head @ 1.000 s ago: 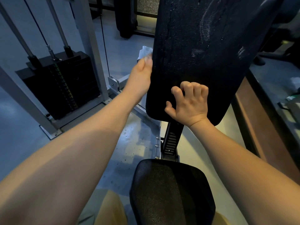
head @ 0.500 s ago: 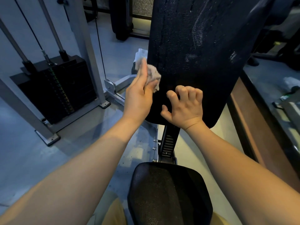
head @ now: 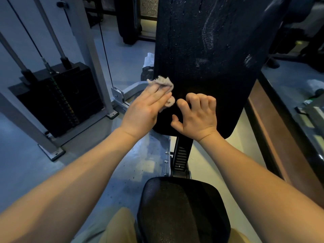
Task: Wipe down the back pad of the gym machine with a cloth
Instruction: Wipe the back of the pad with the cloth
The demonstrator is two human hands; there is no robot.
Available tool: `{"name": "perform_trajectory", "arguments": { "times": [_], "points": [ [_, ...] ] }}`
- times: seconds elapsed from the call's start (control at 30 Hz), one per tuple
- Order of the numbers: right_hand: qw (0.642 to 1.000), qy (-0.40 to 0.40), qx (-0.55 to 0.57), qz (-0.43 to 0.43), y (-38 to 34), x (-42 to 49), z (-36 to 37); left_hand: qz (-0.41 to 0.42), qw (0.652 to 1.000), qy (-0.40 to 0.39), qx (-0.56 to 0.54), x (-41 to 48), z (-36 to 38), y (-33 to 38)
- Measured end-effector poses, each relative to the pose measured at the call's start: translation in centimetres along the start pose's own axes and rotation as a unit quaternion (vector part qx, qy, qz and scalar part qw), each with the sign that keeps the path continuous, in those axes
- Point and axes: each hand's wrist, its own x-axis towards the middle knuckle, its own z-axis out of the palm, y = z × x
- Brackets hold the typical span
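Currently: cloth at the lower left of the back pad

We press the crumpled grey cloth point(head: 162, 82) against the lower left edge of the black back pad point(head: 210, 58) with the left hand point(head: 145, 111). Its fingers lie flat and nearly straight over the cloth, not curled round it. Our right hand point(head: 198, 118) is clenched in a claw and grasps nothing, its fingertips braced on the pad just beside the cloth. Pale streaks and droplets mark the pad's upper face. Below the pad, a notched adjustment post point(head: 181, 155) descends to the black seat cushion point(head: 182, 207). A weight stack point(head: 61, 95) stands at left.
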Motion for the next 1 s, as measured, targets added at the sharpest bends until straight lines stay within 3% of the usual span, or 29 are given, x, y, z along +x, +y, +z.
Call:
{"name": "perform_trajectory", "arguments": {
  "times": [0.23, 0.43, 0.67, 0.8, 0.9, 1.0],
  "points": [
    [1.000, -0.012, 0.005, 0.002, 0.0, 0.0, 0.0, -0.014, 0.998, 0.055, 0.030, 9.1, -0.7, 0.0],
    [1.000, 0.003, 0.001, -0.007, 0.1, 0.0, 0.1, 0.022, 0.999, -0.020, 0.017, 0.1, 0.2, -0.2],
    [1.000, -0.001, -0.002, 0.007, 0.0, -0.1, 0.1, -0.049, 0.997, 0.060, -0.008, 6.1, 0.2, 0.7],
    [1.000, -0.003, 0.005, 0.004, -0.2, 0.0, 0.0, -0.088, 0.994, 0.058, 0.001, 1.9, 1.3, 1.5],
    [1.000, -0.003, -0.005, 0.002, -0.1, -0.1, 0.1, -0.176, 0.981, 0.057, -0.051, -0.5, 1.7, 3.0],
    [1.000, -0.016, -0.008, 0.003, 0.0, 0.0, -0.1, -0.358, 0.920, 0.082, -0.138, 2.9, 0.9, 4.2]
  ]
}}
